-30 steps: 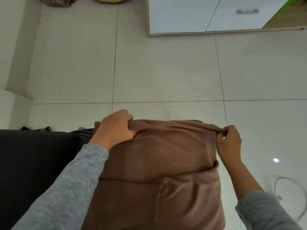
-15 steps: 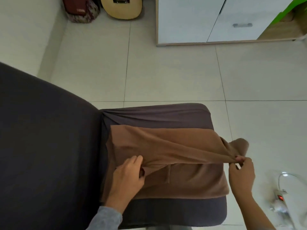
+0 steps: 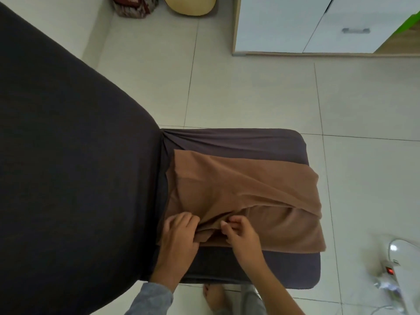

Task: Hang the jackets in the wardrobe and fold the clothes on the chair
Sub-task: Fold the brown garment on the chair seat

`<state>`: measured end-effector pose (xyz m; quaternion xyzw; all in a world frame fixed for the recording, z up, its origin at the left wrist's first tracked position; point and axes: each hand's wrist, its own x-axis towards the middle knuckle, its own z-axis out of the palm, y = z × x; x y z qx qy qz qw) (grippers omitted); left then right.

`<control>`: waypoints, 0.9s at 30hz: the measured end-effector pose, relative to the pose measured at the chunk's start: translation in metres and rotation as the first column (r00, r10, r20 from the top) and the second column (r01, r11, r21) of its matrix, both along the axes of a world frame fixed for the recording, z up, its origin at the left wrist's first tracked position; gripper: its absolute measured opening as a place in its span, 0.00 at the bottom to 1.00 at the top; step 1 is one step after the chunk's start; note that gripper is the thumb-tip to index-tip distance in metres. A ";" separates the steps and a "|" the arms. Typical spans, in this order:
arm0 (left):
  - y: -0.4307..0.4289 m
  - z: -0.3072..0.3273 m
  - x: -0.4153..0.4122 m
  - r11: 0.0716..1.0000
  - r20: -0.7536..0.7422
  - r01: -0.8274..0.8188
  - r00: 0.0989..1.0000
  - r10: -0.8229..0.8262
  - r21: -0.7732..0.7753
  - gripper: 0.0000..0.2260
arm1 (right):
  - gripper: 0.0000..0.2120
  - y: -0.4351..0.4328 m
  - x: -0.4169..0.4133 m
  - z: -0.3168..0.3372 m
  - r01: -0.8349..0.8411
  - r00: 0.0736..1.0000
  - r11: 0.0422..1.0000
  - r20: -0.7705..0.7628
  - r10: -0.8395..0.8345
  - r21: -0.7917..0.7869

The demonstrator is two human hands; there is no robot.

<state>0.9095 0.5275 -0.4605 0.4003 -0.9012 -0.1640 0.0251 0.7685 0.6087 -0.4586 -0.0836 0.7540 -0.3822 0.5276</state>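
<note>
- One brown garment (image 3: pixel 238 192) lies across the chair seat (image 3: pixel 238 138) at the centre of the frame. It is partly folded, with an upper layer laid over a lower one and the near edge bunched and creased at lower centre.
- Two hands work at that bunched edge, just beside each other.
  - Left hand (image 3: pixel 179 235): fingers curled into the cloth, gripping it.
  - Right hand (image 3: pixel 241 237): thumb and fingertips pinching a small fold of the same cloth.
- One chair back (image 3: pixel 68 155) in a dark cover fills the left of the frame. The seat has the same cover and shows bare along its far and near edges.
- One white cupboard (image 3: pixel 284 23) stands at the upper right, its doors closed as far as shown. It may be the wardrobe; I cannot tell.
- One guitar body (image 3: pixel 191 5) sits at top centre, cut by the frame edge, with one reddish bag (image 3: pixel 134 6) to its left.
- One power strip (image 3: pixel 389 269) with a lit red switch lies at the lower right, on the tiled floor (image 3: pixel 250 92).
- One bare foot (image 3: pixel 213 296) shows at lower centre, below the seat's near edge.
- Progress, as judged:
  - The fold of this garment is under way but not finished, and the near edge wants squaring and smoothing.
  - No other clothes show on the chair.
  - No jackets are in view, so the hanging part cannot be assessed.
</note>
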 end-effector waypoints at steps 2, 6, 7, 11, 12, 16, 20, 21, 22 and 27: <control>0.007 -0.004 0.007 0.996 -0.072 0.024 0.997 -0.018 0.084 0.30 | 0.11 -0.014 0.012 -0.001 0.135 0.967 0.990 0.214 -0.140 0.037; 0.010 0.004 0.017 0.939 -0.066 0.037 0.998 -0.016 0.342 0.24 | 0.07 -0.022 0.012 -0.001 0.334 0.910 0.939 0.230 -0.344 0.083; 0.010 0.003 0.022 0.881 -0.070 0.032 0.998 0.001 0.471 0.22 | 0.08 -0.022 0.010 -0.003 0.358 0.902 0.930 0.226 -0.369 0.089; 0.006 0.005 0.021 0.673 -0.232 -0.073 0.907 0.352 0.736 0.24 | 0.07 -0.024 0.001 0.002 0.455 0.831 0.890 0.345 -0.436 0.028; 0.002 0.004 0.015 0.650 -0.240 -0.177 0.833 0.499 0.739 0.24 | 0.06 -0.024 0.000 0.005 0.467 0.822 0.884 0.370 -0.434 -0.001; -0.031 0.000 -0.017 0.611 -0.214 -0.567 0.612 0.762 0.552 0.15 | 0.12 -0.024 -0.004 0.011 0.559 0.741 0.828 0.482 -0.468 -0.056; -0.082 -0.005 -0.052 0.412 -0.119 -0.639 0.450 0.885 0.650 0.22 | 0.12 -0.023 -0.002 0.009 0.600 0.691 0.800 0.520 -0.502 -0.025; -0.094 -0.008 -0.058 0.391 -0.100 -0.649 0.437 0.894 0.653 0.24 | 0.13 -0.021 -0.002 0.009 0.595 0.694 0.804 0.510 -0.509 -0.007; -0.104 -0.011 -0.063 0.374 -0.087 -0.652 0.429 0.899 0.660 0.24 | 0.15 -0.018 -0.001 0.007 0.583 0.705 0.813 0.493 -0.510 0.008; -0.123 -0.018 -0.067 0.317 -0.141 -0.536 0.343 0.929 0.783 0.14 | 0.21 -0.005 -0.002 0.002 0.441 0.825 0.896 0.416 -0.382 -0.052</control>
